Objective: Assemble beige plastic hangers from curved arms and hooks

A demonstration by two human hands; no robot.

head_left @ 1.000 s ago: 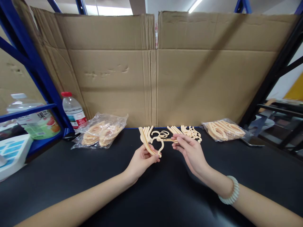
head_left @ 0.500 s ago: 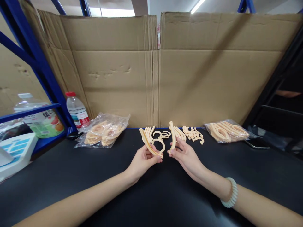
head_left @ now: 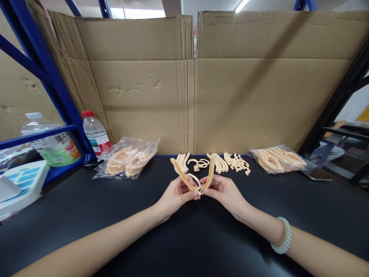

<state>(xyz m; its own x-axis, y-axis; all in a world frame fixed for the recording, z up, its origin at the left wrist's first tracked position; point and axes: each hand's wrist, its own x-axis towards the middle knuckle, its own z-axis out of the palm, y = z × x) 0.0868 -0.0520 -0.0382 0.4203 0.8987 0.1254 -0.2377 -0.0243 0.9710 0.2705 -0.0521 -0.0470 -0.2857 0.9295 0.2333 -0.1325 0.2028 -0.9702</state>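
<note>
Black tabletop point(head_left: 86, 215): left hand point(head_left: 175, 196) and right hand point(head_left: 226, 192) each pinch one hanger arm point(head_left: 184, 177), point(head_left: 209, 175); two bags point(head_left: 127, 161).

This looks like a small packing or assembly station in a warehouse. A black bench point(head_left: 86, 215) sits inside blue steel racking point(head_left: 43, 69), walled off at the back by flattened cardboard sheets point(head_left: 236, 84). Clear bags of identical beige plastic parts point(head_left: 127, 161) (more lie loose beside them) line its far edge.
</note>
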